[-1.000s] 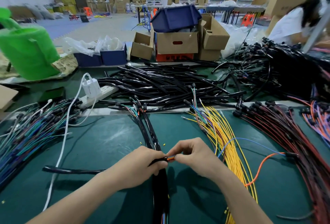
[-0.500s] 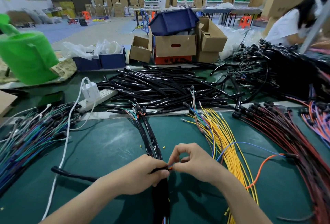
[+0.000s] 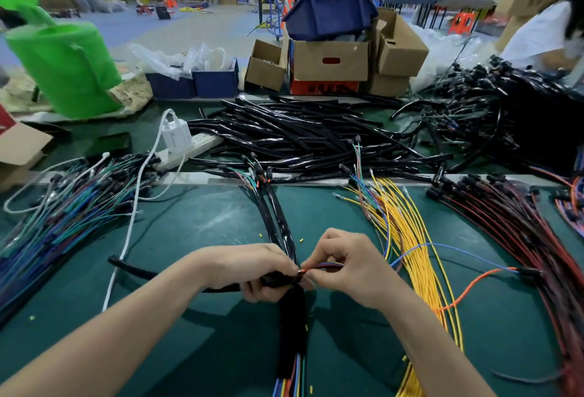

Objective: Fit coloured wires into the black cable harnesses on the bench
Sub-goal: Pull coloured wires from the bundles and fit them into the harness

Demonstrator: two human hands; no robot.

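The green bench point(image 3: 196, 232) carries everything, and the bundle of black harnesses point(image 3: 292, 317) running down its middle toward the near edge serves as the marker. Beyond the far end of that bundle lies a wide heap of black tubing point(image 3: 300, 140), and past the heap stand cardboard boxes point(image 3: 328, 61). Far off to the bundle's left and behind it sits a green bin point(image 3: 63, 71). Well to the bundle's right spreads a thick fan of red and black leads point(image 3: 505, 232); well to its left, a matching fan of blue and green leads point(image 3: 63, 207). Between the bundle and the red and black leads lie the yellow wires point(image 3: 407, 238), close on the bundle's right. A white power strip point(image 3: 189, 147) rests behind and left of the bundle's far end.

Directly over the bundle the two hands meet. The left hand point(image 3: 252, 270) has its fingers curled round the end of a single black harness point(image 3: 136, 268), whose tail trails away to the bundle's left. The right hand point(image 3: 344, 267) pinches wire ends between thumb and forefinger, right at that harness's mouth, the other fingers bent. From that pinch an orange wire point(image 3: 474, 284) and a blue wire point(image 3: 442, 245) loop off to the bundle's right, across the yellow wires
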